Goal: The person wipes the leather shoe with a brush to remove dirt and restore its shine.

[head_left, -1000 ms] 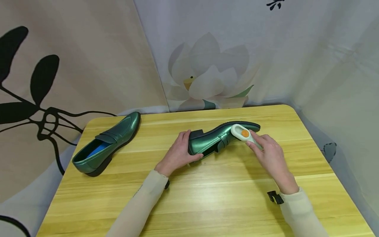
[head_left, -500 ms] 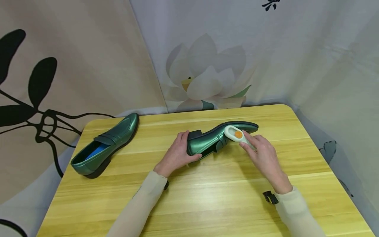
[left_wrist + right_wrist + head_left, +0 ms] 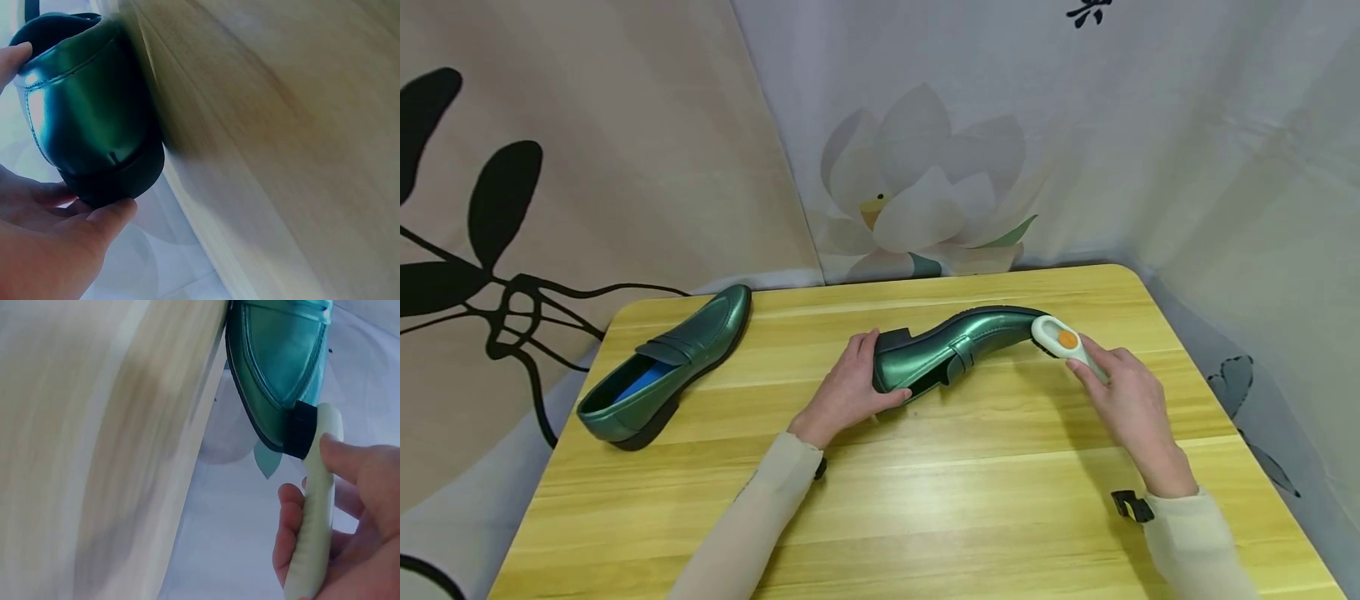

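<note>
A shiny green loafer lies on its side on the table, its black sole toward the back and its toe to the right. My left hand grips it by the heel; in the left wrist view the thumb lies at the opening's rim and fingers are on the heel block. My right hand holds a white brush with an orange spot by its handle. In the right wrist view the brush's black bristles touch the tip of the loafer's toe.
A second green loafer with a blue insole stands upright at the table's left, toe toward the back. The wooden table has rounded back corners. A flower-printed curtain hangs right behind it.
The brush in my right hand moved slightly left along the loafer's front, then right to the toe tip. My left hand and both loafers have kept their places.
</note>
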A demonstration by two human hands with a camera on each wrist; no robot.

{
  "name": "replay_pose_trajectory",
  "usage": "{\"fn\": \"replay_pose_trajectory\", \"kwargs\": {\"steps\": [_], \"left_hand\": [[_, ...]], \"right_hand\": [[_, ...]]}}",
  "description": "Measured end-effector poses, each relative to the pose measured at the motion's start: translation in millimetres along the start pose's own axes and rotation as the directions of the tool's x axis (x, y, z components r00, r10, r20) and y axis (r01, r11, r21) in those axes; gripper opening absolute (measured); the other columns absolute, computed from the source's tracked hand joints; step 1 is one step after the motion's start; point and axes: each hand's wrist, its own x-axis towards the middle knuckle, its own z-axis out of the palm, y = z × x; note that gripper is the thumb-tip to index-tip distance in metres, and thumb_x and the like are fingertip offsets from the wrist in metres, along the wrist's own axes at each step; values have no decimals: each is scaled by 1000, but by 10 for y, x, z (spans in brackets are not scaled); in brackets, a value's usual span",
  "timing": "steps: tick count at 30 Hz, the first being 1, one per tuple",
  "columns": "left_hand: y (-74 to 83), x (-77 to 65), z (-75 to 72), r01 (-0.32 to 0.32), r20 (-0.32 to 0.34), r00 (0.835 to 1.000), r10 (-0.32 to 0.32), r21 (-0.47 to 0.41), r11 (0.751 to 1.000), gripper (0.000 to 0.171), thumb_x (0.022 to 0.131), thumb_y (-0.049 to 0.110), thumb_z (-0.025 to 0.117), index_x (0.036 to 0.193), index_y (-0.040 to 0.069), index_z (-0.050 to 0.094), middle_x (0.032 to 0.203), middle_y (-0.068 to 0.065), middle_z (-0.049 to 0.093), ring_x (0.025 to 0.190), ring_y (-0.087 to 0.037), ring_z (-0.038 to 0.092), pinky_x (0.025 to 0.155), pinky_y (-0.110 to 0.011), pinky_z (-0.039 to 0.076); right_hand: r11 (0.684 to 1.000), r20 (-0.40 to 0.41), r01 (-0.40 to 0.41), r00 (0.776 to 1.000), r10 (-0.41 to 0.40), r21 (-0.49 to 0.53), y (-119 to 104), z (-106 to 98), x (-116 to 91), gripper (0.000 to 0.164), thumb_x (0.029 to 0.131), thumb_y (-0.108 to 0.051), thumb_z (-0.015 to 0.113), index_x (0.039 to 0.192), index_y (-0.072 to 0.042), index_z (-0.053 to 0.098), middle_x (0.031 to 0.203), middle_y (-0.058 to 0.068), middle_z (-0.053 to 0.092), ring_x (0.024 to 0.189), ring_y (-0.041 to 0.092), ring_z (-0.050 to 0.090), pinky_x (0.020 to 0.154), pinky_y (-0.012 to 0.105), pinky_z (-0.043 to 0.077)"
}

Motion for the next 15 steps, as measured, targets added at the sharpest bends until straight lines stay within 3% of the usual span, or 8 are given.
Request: {"fn": "replay_pose_trajectory", "kwargs": {"steps": [8, 15], "left_hand": [[-5, 6, 5, 1, 16, 1000, -2, 10, 1000, 113, 83, 58, 81, 162, 2, 24, 157, -20, 36, 138, -34, 47, 113, -46, 42], [-1, 4, -5, -10, 8, 1000, 10, 10, 1000, 111, 83, 55, 82, 161, 0, 25, 155, -21, 37, 136, -35, 49, 112, -47, 44]], "right_hand": [[998, -38, -48, 998, 49, 35, 30, -41, 46, 46, 104, -26, 66, 143, -2, 61, 89, 22, 64, 60, 25, 45, 52, 36, 32], [999, -97, -50, 994, 49, -5, -75, 17, 145, 47, 102, -26, 69, 141, -1, 63, 82, 22, 63, 57, 28, 47, 49, 38, 32]]}}
